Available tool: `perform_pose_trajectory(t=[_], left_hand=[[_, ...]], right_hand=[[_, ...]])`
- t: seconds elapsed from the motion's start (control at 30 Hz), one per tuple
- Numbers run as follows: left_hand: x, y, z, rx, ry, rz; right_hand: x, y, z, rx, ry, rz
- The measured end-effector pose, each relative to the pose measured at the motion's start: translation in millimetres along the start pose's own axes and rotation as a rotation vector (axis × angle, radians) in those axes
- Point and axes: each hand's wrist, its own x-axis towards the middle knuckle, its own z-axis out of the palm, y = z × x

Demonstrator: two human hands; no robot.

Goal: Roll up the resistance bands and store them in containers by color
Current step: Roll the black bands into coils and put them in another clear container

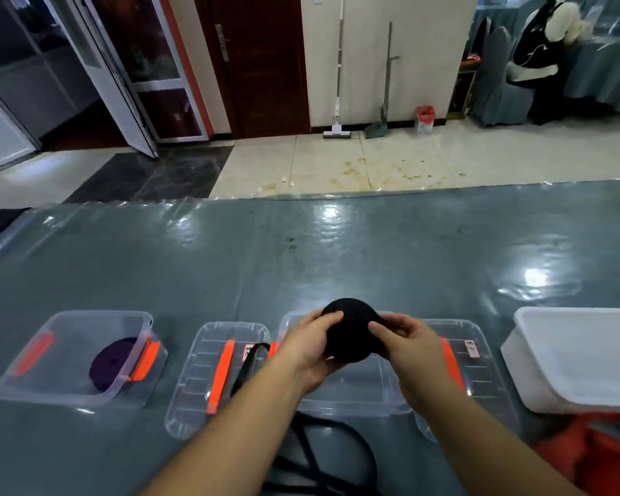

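Both hands hold a black resistance band wound into a thick roll (351,331) above a clear container (351,399) in the middle of the table. My left hand (310,347) grips the roll from the left, and my right hand (407,347) pinches its right edge. The band's loose black tail (251,363) runs down under my left forearm and loops near the table's front edge. A rolled purple band (113,363) lies in a clear container (33,384) with orange latches at the left.
Two clear lids (197,417) (480,352) with orange clips lie flat on either side of the middle container. A white bin (580,356) stands at the right, with orange material (595,456) in front of it. A seated person is far back right.
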Motion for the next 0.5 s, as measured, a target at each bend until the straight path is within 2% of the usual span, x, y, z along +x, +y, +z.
perform_pose_trajectory(t=[0.2,0.37,0.5], left_hand=[[63,-12,-40,0.181,0.004,-0.13],[105,-30,-50,0.297,0.035,-0.156],[131,-48,-54,0.417,0.097,-0.189]], right_hand=[[44,47,4,-0.168,0.016,0.173],[73,87,11,-0.294,0.129,0.238],[91,113,17,-0.535,0.156,0.267]])
